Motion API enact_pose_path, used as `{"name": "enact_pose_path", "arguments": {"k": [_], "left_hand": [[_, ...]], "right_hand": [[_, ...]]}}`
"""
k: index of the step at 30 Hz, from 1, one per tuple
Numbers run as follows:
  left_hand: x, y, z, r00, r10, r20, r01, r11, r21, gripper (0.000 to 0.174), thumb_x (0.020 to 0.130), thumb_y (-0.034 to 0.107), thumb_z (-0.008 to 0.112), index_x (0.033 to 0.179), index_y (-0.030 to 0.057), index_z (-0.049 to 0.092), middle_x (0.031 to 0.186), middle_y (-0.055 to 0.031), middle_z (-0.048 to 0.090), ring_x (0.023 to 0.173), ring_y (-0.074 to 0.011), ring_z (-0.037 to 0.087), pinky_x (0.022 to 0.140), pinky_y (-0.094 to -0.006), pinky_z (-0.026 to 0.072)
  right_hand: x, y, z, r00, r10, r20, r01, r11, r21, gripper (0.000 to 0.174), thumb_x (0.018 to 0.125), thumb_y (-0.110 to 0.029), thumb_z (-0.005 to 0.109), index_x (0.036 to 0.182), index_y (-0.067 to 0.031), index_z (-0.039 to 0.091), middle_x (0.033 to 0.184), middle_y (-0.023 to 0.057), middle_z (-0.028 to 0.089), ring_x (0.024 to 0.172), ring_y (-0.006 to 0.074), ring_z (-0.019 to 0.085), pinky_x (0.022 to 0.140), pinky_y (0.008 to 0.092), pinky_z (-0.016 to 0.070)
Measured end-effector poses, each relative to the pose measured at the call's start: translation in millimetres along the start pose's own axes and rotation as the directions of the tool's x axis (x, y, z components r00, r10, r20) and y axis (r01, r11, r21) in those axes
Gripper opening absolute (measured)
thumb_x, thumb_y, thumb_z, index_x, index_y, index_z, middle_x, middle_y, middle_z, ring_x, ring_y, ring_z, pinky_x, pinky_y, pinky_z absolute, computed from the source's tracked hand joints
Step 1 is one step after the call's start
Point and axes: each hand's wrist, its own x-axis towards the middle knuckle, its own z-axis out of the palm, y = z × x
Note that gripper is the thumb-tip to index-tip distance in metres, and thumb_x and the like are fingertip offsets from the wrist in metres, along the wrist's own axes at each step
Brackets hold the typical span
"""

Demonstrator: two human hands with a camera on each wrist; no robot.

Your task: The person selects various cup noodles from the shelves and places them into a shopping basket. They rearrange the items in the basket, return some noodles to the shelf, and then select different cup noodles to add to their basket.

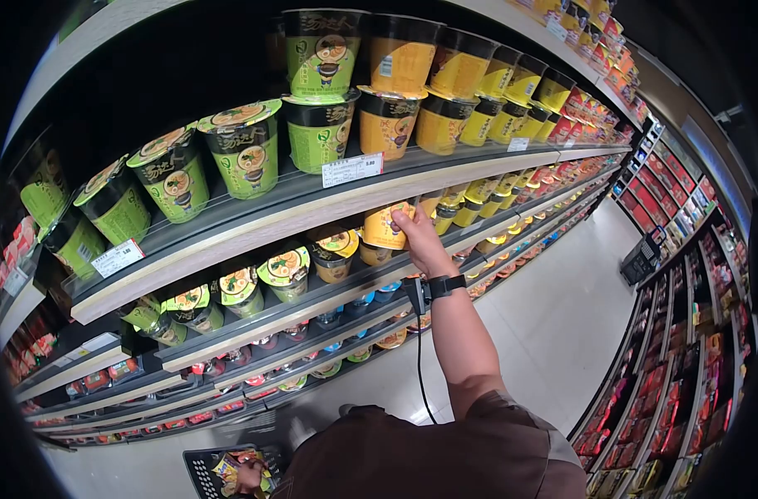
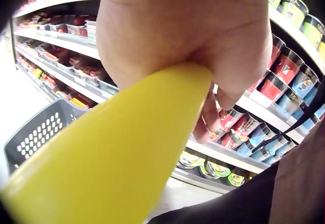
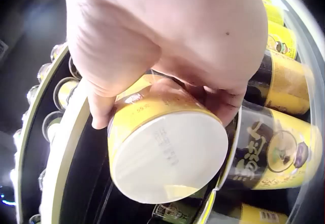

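In the head view my right hand (image 1: 424,241) grips a yellow cup of instant noodles (image 1: 387,226) in front of the second shelf. The right wrist view has the cup tilted, its white base (image 3: 170,155) facing the camera. The thumb of my right hand (image 3: 167,36) lies on one side and the fingers wrap the other. Low down, my left hand (image 1: 250,477) is over a dark grey shopping basket (image 1: 197,466) with colourful packets (image 1: 229,470) inside. Up close in the left wrist view, my left hand (image 2: 188,26) holds the yellow handle (image 2: 119,148).
Green noodle cups (image 1: 246,158) and stacked yellow cups (image 1: 391,121) line the upper shelf, above a wooden shelf edge (image 1: 254,249). More cups fill the lower shelves. Across the tiled aisle (image 1: 545,324) stands another shelf row (image 1: 670,391). A black cable (image 1: 420,366) hangs from my right wrist.
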Motion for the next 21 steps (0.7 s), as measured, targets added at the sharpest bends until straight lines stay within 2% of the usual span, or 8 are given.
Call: {"name": "enact_pose_path", "arguments": {"k": [1, 3, 9, 11, 13, 16, 18, 21], "left_hand": [[0.5, -0.1, 1.3, 1.000, 0.000, -0.004, 0.000, 1.000, -0.002, 0.030, 0.092, 0.024, 0.051, 0.088, 0.0022, 0.070, 0.083, -0.0114, 0.071, 0.083, -0.0235, 0.068, 0.075, -0.0340, 0.0502], [0.5, 1.7, 3.5, 0.994, -0.103, -0.039, 0.101, 0.994, -0.051, 0.030, 0.092, 0.024, 0.051, 0.086, 0.0027, 0.071, 0.081, -0.0108, 0.071, 0.080, -0.0234, 0.068, 0.073, -0.0340, 0.0497], [-2.3, 5.2, 3.3, 0.993, -0.104, -0.052, 0.100, 0.993, -0.069, 0.028, 0.091, 0.021, 0.052, 0.082, 0.0022, 0.071, 0.077, -0.0098, 0.070, 0.075, -0.0215, 0.065, 0.070, -0.0328, 0.0484], [-1.9, 4.7, 4.1, 0.991, -0.120, -0.062, 0.115, 0.990, -0.076, 0.028, 0.090, 0.021, 0.052, 0.082, 0.0023, 0.071, 0.076, -0.0100, 0.070, 0.074, -0.0212, 0.065, 0.070, -0.0328, 0.0484], [0.3, -0.4, 6.2, 0.988, -0.136, -0.072, 0.130, 0.988, -0.088, 0.028, 0.090, 0.020, 0.052, 0.082, 0.0024, 0.071, 0.076, -0.0101, 0.070, 0.074, -0.0208, 0.065, 0.070, -0.0329, 0.0484], [1.5, -3.3, 6.3, 0.984, -0.171, -0.057, 0.162, 0.977, -0.135, 0.028, 0.090, 0.020, 0.051, 0.083, 0.0030, 0.071, 0.076, -0.0106, 0.070, 0.075, -0.0202, 0.066, 0.071, -0.0336, 0.0488], [1.1, -1.4, 5.4, 0.990, -0.123, -0.063, 0.119, 0.991, -0.063, 0.028, 0.090, 0.021, 0.051, 0.083, 0.0038, 0.072, 0.077, -0.0119, 0.070, 0.076, -0.0213, 0.067, 0.071, -0.0347, 0.0494], [2.2, -4.4, 5.6, 0.991, -0.113, -0.066, 0.113, 0.994, -0.010, 0.029, 0.089, 0.023, 0.050, 0.086, 0.0045, 0.072, 0.079, -0.0128, 0.070, 0.077, -0.0238, 0.067, 0.071, -0.0358, 0.0499]], "right_hand": [[0.4, -2.4, -2.9, 1.000, 0.023, 0.016, -0.024, 0.999, 0.027, 0.053, 0.090, -0.019, 0.068, 0.131, 0.0027, 0.041, 0.114, 0.0076, 0.060, 0.102, 0.0120, 0.057, 0.092, 0.0287, 0.0454], [3.3, -4.2, -2.8, 0.998, 0.046, 0.039, -0.048, 0.997, 0.052, 0.050, 0.091, -0.017, 0.067, 0.129, 0.0021, 0.043, 0.113, 0.0074, 0.060, 0.102, 0.0122, 0.057, 0.092, 0.0287, 0.0456], [9.1, -3.6, 6.0, 0.999, 0.035, 0.012, -0.035, 0.999, 0.006, 0.044, 0.089, -0.016, 0.069, 0.123, 0.0020, 0.046, 0.113, 0.0094, 0.062, 0.103, 0.0143, 0.059, 0.092, 0.0283, 0.0468], [15.1, -3.5, 7.8, 0.999, 0.041, -0.031, -0.043, 0.995, -0.088, 0.047, 0.087, -0.017, 0.072, 0.119, 0.0051, 0.045, 0.112, 0.0116, 0.062, 0.102, 0.0156, 0.060, 0.090, 0.0286, 0.0481], [17.0, -8.3, 9.7, 0.996, 0.090, -0.028, -0.093, 0.981, -0.171, 0.048, 0.089, -0.012, 0.069, 0.124, 0.0063, 0.043, 0.117, 0.0116, 0.060, 0.105, 0.0151, 0.058, 0.094, 0.0301, 0.0460], [17.7, -2.1, 13.6, 0.999, 0.045, 0.019, -0.041, 0.985, -0.169, 0.055, 0.084, -0.011, 0.073, 0.126, 0.0055, 0.042, 0.119, 0.0121, 0.058, 0.108, 0.0169, 0.057, 0.096, 0.0308, 0.0451], [19.6, 13.7, 14.6, 0.965, -0.262, -0.015, 0.248, 0.929, -0.274, 0.060, 0.077, -0.018, 0.081, 0.117, 0.0064, 0.044, 0.116, 0.0150, 0.060, 0.106, 0.0197, 0.059, 0.093, 0.0324, 0.0472], [17.6, 18.5, 15.8, 0.966, -0.257, -0.031, 0.235, 0.921, -0.310, 0.064, 0.074, -0.018, 0.083, 0.118, 0.0055, 0.043, 0.117, 0.0154, 0.059, 0.108, 0.0209, 0.058, 0.095, 0.0338, 0.0462]]}}
